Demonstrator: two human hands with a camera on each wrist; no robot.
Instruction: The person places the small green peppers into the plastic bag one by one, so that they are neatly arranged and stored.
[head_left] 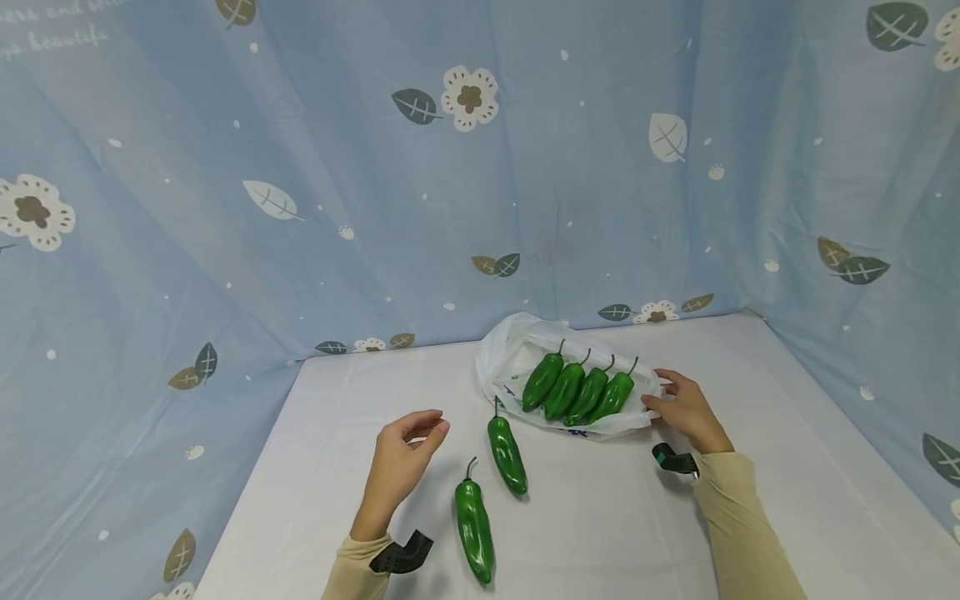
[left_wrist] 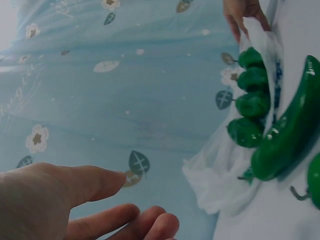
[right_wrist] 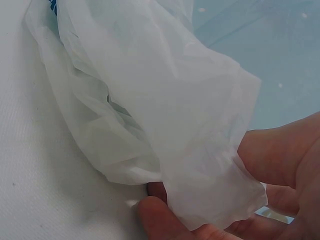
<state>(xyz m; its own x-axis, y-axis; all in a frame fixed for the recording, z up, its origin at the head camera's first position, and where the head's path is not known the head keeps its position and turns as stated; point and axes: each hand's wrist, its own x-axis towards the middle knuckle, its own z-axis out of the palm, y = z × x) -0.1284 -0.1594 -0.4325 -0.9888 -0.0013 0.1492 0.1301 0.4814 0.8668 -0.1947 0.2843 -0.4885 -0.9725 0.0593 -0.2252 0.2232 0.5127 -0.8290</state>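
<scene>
A white plastic bag (head_left: pixel 517 333) lies spread at the back of the table, with several green peppers (head_left: pixel 564 390) side by side on it, stems pointing away. My right hand (head_left: pixel 686 410) pinches the bag's right edge; in the right wrist view the thin plastic (right_wrist: pixel 200 165) runs between thumb and fingers. My left hand (head_left: pixel 405 457) hovers over the table with fingers loosely bent and nothing in them. To its right lie two loose green peppers, a nearer one (head_left: pixel 474 530) and a farther one (head_left: pixel 507 455) whose stem reaches the bag's front edge.
The white tabletop (head_left: pixel 600 517) ends at a blue curtain (head_left: pixel 360 167) printed with leaves and flowers, which hangs behind it and along both sides. A dark strap (head_left: pixel 402 553) sits at the left wrist, another (head_left: pixel 673 459) at the right.
</scene>
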